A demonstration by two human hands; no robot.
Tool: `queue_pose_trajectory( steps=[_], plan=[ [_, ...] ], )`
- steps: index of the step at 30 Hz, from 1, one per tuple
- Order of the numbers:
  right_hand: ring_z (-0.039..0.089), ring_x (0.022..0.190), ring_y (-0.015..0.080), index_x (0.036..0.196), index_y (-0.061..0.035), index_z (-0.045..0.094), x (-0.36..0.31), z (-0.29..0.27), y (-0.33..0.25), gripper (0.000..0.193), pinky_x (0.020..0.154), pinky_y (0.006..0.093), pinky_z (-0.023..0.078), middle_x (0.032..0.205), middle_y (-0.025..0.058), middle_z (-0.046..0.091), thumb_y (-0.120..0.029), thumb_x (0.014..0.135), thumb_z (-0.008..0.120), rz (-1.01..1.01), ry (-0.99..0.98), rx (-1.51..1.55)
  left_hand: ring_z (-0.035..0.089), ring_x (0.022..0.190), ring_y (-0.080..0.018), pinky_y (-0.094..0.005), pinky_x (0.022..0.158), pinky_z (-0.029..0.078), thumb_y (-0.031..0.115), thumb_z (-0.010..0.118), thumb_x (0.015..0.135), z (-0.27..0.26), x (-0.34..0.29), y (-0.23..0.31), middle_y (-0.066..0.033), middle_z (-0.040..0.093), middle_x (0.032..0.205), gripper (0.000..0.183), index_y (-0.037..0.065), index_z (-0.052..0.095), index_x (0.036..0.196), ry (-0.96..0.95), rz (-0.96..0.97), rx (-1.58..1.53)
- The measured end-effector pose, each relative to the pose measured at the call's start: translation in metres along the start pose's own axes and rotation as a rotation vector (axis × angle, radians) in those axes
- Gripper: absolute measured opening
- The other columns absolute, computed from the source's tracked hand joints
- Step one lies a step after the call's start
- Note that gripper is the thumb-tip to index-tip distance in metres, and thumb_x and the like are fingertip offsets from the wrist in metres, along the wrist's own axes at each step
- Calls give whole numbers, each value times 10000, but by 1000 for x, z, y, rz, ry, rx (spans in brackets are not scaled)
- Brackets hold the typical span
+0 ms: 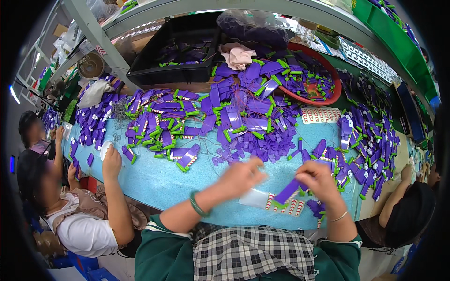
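Note:
My right hand is closed on a flat purple plastic piece with a green end, which slants down to the left. Below that piece lies a sheet of red-and-white striped stickers, partly covered by it. My left hand hangs over the blue tabletop, left of the purple piece and apart from it. Motion smears its fingers, so I cannot make out whether they hold anything. Just beyond it spreads a heap of small purple plastic bits. A few purple and green parts rest beside my right wrist.
Purple-green parts with striped stickers pile up at left, more parts at right. Behind are a black bin, a red basin and a pink cloth. A second sticker sheet lies ahead. Co-workers sit on both sides.

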State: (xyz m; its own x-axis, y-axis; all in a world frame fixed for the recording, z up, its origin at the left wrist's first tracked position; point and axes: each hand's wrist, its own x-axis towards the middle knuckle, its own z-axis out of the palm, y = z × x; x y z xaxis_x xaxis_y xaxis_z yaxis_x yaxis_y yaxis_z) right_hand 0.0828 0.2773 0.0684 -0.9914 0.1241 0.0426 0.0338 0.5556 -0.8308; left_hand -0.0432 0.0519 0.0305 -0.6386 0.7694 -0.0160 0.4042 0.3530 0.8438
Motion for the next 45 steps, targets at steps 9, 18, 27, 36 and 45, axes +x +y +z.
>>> queue_pose_trajectory(
  steps=[9,18,27,36,45],
  plan=[
    [543,865,260,957,-109,641,-24,3,2,346,720,399,428,927,41,582,-176,645,775,-279,155,-689,649,826,-375,-465,710,497,301,750,744,-108,55,-84,-208,667,854,372,26,604,946,406,-270,637],
    [524,828,192,863,-106,649,-36,89,2,152,675,345,381,828,3,552,-131,715,676,-192,9,-575,619,608,-248,-383,546,444,129,707,777,-111,19,-54,-136,615,645,140,14,648,831,453,-155,462],
    [523,768,195,804,-97,603,-29,101,16,79,662,343,395,801,16,537,-99,733,637,-276,75,-459,622,963,-337,-418,840,493,399,381,981,-56,-50,17,-254,585,1151,558,-70,467,1271,-97,159,-1484],
    [535,809,211,786,-81,580,-25,100,17,104,678,336,407,863,27,560,-96,721,659,-325,79,-387,580,959,-199,-349,840,474,81,570,899,36,-44,6,-133,556,1176,524,-15,377,1376,-50,-211,-1059],
    [634,811,126,796,-21,606,-22,53,2,97,726,270,498,861,77,682,-53,814,696,130,-26,478,602,864,-117,-263,756,512,47,577,902,41,-48,-15,-60,624,966,268,0,534,1162,-68,-269,-900]
  ],
)
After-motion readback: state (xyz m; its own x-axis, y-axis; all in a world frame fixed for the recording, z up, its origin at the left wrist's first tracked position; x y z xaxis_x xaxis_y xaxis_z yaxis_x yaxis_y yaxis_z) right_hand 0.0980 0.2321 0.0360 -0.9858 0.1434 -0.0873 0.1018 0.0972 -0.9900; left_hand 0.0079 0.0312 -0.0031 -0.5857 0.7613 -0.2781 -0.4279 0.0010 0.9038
